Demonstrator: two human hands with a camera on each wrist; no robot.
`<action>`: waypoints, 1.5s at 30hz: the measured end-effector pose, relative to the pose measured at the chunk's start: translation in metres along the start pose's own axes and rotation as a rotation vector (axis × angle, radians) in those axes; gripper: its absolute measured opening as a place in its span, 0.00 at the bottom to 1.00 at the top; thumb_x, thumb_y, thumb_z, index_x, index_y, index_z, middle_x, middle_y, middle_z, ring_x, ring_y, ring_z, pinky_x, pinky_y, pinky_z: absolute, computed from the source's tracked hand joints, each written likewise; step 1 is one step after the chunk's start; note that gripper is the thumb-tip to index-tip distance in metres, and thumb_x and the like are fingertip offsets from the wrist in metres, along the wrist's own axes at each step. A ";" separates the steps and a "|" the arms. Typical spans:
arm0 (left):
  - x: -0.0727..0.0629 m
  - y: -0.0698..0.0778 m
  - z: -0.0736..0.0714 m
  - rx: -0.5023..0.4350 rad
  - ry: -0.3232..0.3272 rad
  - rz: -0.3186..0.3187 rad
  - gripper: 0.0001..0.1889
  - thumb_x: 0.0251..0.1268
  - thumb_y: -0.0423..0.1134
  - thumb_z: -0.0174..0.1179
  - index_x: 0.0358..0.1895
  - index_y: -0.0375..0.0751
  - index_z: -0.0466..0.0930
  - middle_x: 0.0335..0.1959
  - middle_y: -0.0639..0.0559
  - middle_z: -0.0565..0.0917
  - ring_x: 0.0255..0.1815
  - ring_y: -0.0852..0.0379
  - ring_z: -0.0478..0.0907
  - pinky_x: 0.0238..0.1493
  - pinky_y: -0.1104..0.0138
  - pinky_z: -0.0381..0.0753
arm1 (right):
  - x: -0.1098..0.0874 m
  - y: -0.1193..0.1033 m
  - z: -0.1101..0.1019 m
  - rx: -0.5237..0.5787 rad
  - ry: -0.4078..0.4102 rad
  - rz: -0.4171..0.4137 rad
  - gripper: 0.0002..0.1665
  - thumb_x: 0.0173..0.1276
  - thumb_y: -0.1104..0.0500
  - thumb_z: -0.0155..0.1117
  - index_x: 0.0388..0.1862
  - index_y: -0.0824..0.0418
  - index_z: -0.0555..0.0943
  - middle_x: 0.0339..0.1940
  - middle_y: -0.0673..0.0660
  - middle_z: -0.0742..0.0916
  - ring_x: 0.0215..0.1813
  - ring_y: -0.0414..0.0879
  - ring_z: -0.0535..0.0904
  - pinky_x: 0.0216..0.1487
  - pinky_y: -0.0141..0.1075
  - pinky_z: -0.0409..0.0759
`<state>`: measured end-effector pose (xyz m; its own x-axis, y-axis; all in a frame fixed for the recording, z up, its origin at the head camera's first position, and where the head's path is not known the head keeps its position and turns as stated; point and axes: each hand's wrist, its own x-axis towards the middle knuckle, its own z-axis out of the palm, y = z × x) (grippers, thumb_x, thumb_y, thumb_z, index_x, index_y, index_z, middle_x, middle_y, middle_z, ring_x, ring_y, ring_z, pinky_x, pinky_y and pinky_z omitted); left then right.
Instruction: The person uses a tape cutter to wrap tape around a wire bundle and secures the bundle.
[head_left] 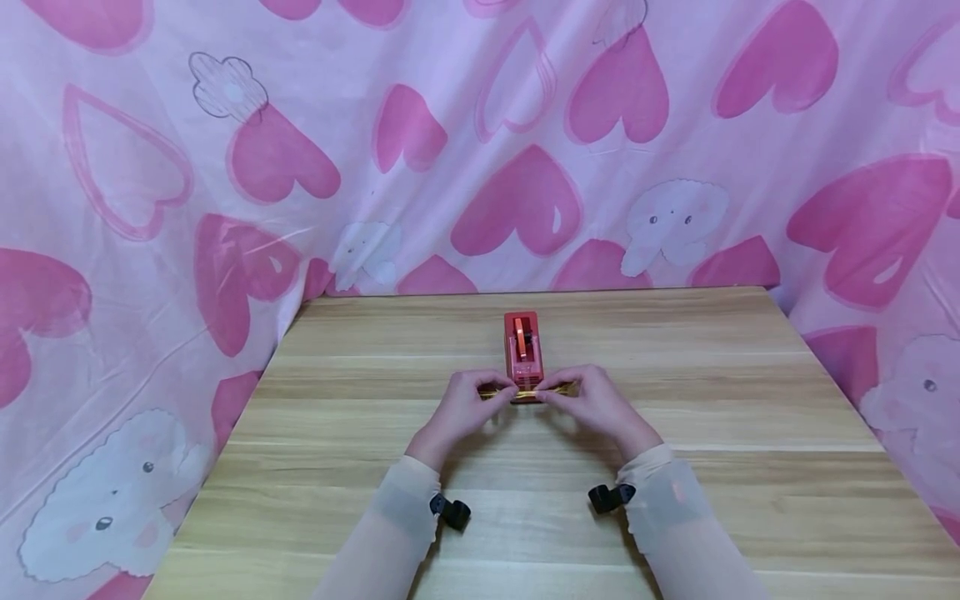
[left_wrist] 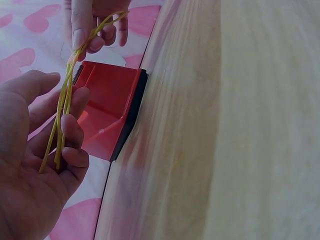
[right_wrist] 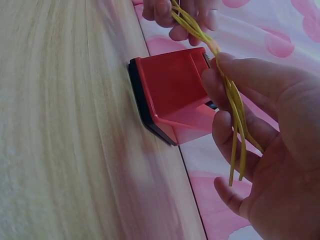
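Observation:
A bundle of thin yellow cords (head_left: pixel 527 394) stretches between both hands. The left hand (head_left: pixel 463 410) pinches one side of it with thumb and fingers, its loose ends lying over the palm in the left wrist view. From the other side the right hand (head_left: pixel 597 405) grips the bundle between thumb and index finger, loose ends (right_wrist: pixel 237 155) hanging past the fingers. A small pale orange patch (right_wrist: pixel 214 46) shows near the bundle's middle. Just behind the cords stands a red tape dispenser (head_left: pixel 531 364) with a black base and an orange roll (head_left: pixel 521 337), its toothed edge facing the hands.
The wooden table (head_left: pixel 360 467) spreads around the dispenser on every side. At its far edge hangs a pink cloth (head_left: pixel 420 208) printed with hearts, and it runs down both sides as well. A small black camera is strapped to each wrist.

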<state>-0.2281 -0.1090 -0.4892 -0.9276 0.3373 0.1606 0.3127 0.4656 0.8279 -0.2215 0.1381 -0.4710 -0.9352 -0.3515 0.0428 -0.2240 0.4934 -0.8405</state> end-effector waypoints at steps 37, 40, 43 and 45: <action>-0.001 0.006 -0.002 0.113 0.036 0.098 0.05 0.62 0.40 0.75 0.39 0.56 0.92 0.42 0.62 0.90 0.47 0.62 0.86 0.50 0.64 0.83 | 0.001 -0.003 0.001 -0.173 0.093 -0.092 0.08 0.61 0.54 0.81 0.38 0.42 0.92 0.39 0.41 0.93 0.45 0.41 0.87 0.64 0.49 0.58; -0.002 0.006 -0.003 0.111 0.042 0.121 0.05 0.62 0.39 0.75 0.39 0.56 0.92 0.41 0.61 0.90 0.47 0.61 0.86 0.52 0.63 0.83 | 0.000 -0.004 0.001 -0.192 0.098 -0.066 0.09 0.61 0.51 0.81 0.40 0.42 0.92 0.40 0.41 0.93 0.47 0.42 0.86 0.63 0.49 0.59; -0.003 0.007 -0.003 0.110 0.050 0.129 0.05 0.62 0.38 0.75 0.39 0.54 0.93 0.40 0.61 0.90 0.46 0.61 0.86 0.51 0.64 0.83 | 0.001 -0.004 0.000 -0.225 0.098 -0.050 0.09 0.61 0.48 0.80 0.41 0.40 0.92 0.41 0.40 0.93 0.49 0.42 0.85 0.65 0.52 0.58; -0.003 0.007 -0.003 0.118 0.056 0.130 0.05 0.62 0.38 0.75 0.38 0.54 0.93 0.40 0.60 0.90 0.46 0.62 0.86 0.50 0.64 0.83 | 0.001 -0.003 0.000 -0.246 0.091 -0.059 0.08 0.63 0.48 0.79 0.41 0.41 0.92 0.42 0.41 0.93 0.50 0.44 0.86 0.67 0.54 0.55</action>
<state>-0.2241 -0.1088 -0.4823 -0.8868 0.3565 0.2940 0.4490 0.5148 0.7303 -0.2220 0.1362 -0.4680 -0.9370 -0.3175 0.1458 -0.3282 0.6567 -0.6790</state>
